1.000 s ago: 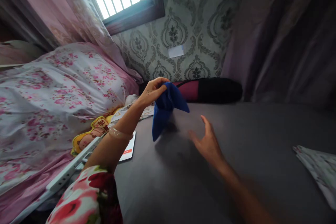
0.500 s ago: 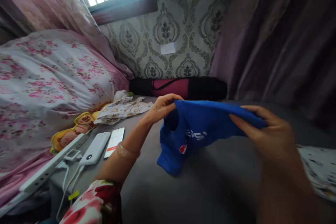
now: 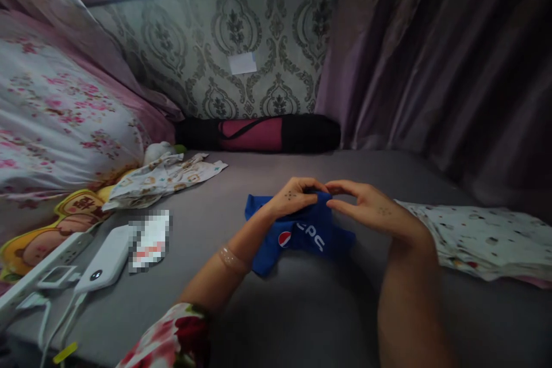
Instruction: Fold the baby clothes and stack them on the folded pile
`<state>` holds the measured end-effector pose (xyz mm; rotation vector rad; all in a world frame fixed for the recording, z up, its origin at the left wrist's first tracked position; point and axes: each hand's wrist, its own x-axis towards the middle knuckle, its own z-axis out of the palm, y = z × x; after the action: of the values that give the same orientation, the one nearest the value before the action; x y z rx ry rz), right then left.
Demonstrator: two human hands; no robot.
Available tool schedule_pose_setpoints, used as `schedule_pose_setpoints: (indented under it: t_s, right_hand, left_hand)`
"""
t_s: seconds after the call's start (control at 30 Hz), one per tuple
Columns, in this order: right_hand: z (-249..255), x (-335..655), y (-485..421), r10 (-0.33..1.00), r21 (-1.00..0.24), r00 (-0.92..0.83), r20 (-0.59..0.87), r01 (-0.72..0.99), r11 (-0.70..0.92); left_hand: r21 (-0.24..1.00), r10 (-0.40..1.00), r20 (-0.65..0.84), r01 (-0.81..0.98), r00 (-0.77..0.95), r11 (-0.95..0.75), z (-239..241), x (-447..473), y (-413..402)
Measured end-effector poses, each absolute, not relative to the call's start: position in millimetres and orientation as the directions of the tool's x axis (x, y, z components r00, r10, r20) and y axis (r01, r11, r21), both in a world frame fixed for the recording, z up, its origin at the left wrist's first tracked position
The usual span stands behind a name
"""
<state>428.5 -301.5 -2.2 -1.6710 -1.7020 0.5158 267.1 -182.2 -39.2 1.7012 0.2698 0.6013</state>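
Note:
A small blue shirt [image 3: 304, 237] with white lettering and a round red, white and blue logo lies partly bunched on the grey bed. My left hand [image 3: 297, 194] is closed on its upper edge, fingers pinching the cloth. Close beside it, my right hand [image 3: 366, 202] grips the same edge between thumb and fingertips. The two hands nearly touch at the fingertips. Part of the shirt is hidden behind my left hand and wrist.
Folded white printed cloth [image 3: 483, 238] lies at the right. On the left are a power bank [image 3: 106, 259], a blurred-out phone [image 3: 150, 241], cables, a power strip [image 3: 47, 264] and a crumpled printed cloth [image 3: 159, 181]. A black and maroon bag [image 3: 254, 133] lies along the wall.
My right hand has moved left, close to my left hand. The shirt, stretched between both hands before, is now lower and bunched on the bed. The view has shifted right.

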Motion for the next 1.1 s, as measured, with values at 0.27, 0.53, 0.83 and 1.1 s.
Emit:
schedule_pose_setpoints:
  t_s: [0.27,0.53,0.83,1.1]
  right_hand:
    - [-8.8,436.5,-287.6,0.988,-0.813,-0.06,0.139,0.563,0.149]
    - [-19.6,441.0,-284.1,0.996,-0.923,0.075,0.057,0.384,0.024]
    - [-20.8,433.5,-282.1,0.994,-0.937,0.105,0.038,0.349,-0.001]
    - [1.6,435.4,-288.4,0.998,-0.914,0.054,0.023,0.405,-0.001]
  left_hand:
    - [0.945,0.677,0.274,-0.062,0.683,-0.32,-49.3,228.4,-151.0]
    - [0.926,0.759,0.16,0.169,0.631,-0.337,-81.3,155.3,-145.1]
    - [0.742,0.582,0.365,0.151,0.726,-0.654,-105.0,155.2,-144.3]
    - [0.877,0.752,0.338,0.1,0.566,-0.47,-94.8,152.6,-142.8]
